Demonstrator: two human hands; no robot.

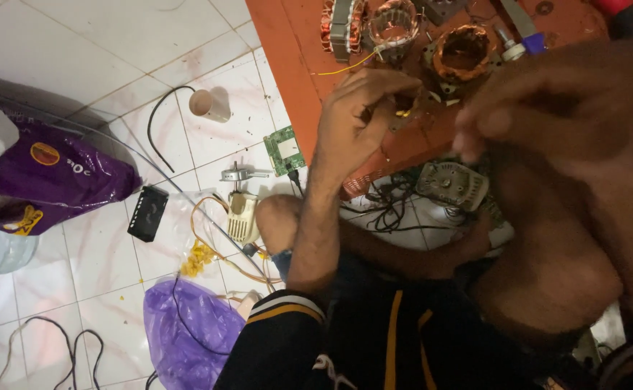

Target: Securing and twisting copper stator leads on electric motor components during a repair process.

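Note:
My left hand [360, 119] is raised over the edge of an orange board [287, 50], its fingers pinched around a small dark part with a yellow bit [402, 112]. My right hand [548, 108] is blurred, close to the camera, its fingers curled toward that same small part; whether it grips anything is unclear. Just beyond the hands lie copper-wound motor stators [464, 52] and another stator [392, 22] on the board. A yellow wire [342, 68] runs from them toward my left hand.
A grey motor housing [452, 184] and tangled black wires [389, 213] lie by my knees. On the white tiled floor are a green circuit board [285, 150], a cup [209, 105], a black box [147, 212], a cream plastic cover [243, 217] and purple bags [186, 328].

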